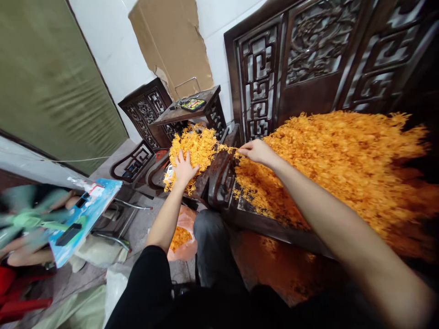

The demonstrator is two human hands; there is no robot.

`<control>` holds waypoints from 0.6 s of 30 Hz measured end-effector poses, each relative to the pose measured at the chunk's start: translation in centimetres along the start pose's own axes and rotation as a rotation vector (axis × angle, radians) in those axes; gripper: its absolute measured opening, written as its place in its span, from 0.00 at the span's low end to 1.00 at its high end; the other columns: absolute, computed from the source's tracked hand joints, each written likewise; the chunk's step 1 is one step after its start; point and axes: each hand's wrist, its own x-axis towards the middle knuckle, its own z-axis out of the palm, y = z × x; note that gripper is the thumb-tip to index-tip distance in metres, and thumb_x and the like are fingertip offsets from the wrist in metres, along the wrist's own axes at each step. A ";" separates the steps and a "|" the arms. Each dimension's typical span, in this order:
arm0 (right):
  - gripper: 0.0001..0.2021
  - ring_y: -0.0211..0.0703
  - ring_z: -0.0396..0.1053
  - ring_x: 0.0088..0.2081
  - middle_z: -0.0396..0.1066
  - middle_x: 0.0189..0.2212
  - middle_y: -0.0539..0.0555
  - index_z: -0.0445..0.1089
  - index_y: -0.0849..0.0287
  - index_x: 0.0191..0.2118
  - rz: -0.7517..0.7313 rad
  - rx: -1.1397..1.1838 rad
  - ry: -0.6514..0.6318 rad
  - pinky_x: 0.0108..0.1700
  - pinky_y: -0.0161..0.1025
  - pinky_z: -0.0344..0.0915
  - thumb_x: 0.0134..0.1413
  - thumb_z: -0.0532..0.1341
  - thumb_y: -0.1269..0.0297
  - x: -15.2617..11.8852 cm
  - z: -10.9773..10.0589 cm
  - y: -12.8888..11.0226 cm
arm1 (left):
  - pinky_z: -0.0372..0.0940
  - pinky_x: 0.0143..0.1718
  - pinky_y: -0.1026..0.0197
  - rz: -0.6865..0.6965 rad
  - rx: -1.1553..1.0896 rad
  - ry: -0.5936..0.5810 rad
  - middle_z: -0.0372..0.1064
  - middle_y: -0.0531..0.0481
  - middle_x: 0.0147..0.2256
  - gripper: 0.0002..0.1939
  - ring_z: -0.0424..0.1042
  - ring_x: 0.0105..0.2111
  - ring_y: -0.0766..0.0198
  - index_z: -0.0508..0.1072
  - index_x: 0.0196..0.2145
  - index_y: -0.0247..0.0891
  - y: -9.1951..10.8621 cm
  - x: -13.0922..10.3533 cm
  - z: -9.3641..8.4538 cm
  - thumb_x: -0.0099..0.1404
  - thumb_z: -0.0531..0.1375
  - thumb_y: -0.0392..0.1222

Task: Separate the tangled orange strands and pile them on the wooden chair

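Note:
My left hand (184,170) lies with fingers spread against a bunch of orange artificial-looking sprigs (203,144) on a dark wooden side stand. To its right, my right hand (258,152) pinches the end of a thin orange sprig (226,148), which stretches from the bunch to my fingertips. Just beyond that hand, a large heap of the same orange sprigs (336,160) covers the seat of a carved wooden bench (259,73).
A phone (194,105) lies on a small wooden table. Below is a pink plastic bag (187,219) with orange pieces inside. At left, a green fan (29,219) stands by a blue folding table (103,196), with another person partly visible behind. Cardboard (174,41) leans on the wall.

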 end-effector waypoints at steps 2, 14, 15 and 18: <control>0.22 0.36 0.64 0.25 0.75 0.27 0.54 0.81 0.64 0.40 0.015 0.177 0.019 0.30 0.34 0.58 0.65 0.60 0.48 -2.7 -1.1 2.3 | 0.61 0.64 0.30 0.037 0.023 0.003 0.35 0.41 0.77 0.45 0.44 0.74 0.35 0.51 0.76 0.42 0.3 -0.2 0.0 0.67 0.57 0.61; 0.33 0.36 0.67 0.24 0.73 0.21 0.51 0.80 0.64 0.39 0.245 0.784 0.188 0.31 0.36 0.64 0.31 0.78 0.41 -14.4 -1.9 9.6 | 0.60 0.64 0.28 0.056 0.027 -0.042 0.34 0.41 0.77 0.46 0.43 0.74 0.34 0.51 0.76 0.42 0.5 -0.3 -0.2 0.66 0.58 0.60; 0.31 0.37 0.68 0.24 0.74 0.22 0.52 0.80 0.64 0.40 0.261 0.794 0.197 0.32 0.36 0.66 0.32 0.78 0.44 -14.8 -1.8 9.5 | 0.60 0.64 0.28 0.060 0.031 -0.036 0.34 0.41 0.77 0.46 0.43 0.74 0.34 0.51 0.76 0.42 0.5 -0.3 -0.1 0.66 0.57 0.60; 0.25 0.38 0.71 0.24 0.75 0.22 0.53 0.80 0.65 0.40 0.303 0.814 0.239 0.32 0.37 0.70 0.39 0.79 0.52 -15.0 -1.8 8.9 | 0.58 0.65 0.29 0.070 0.041 -0.031 0.34 0.40 0.78 0.46 0.43 0.74 0.34 0.50 0.76 0.41 0.4 -0.2 0.2 0.66 0.57 0.60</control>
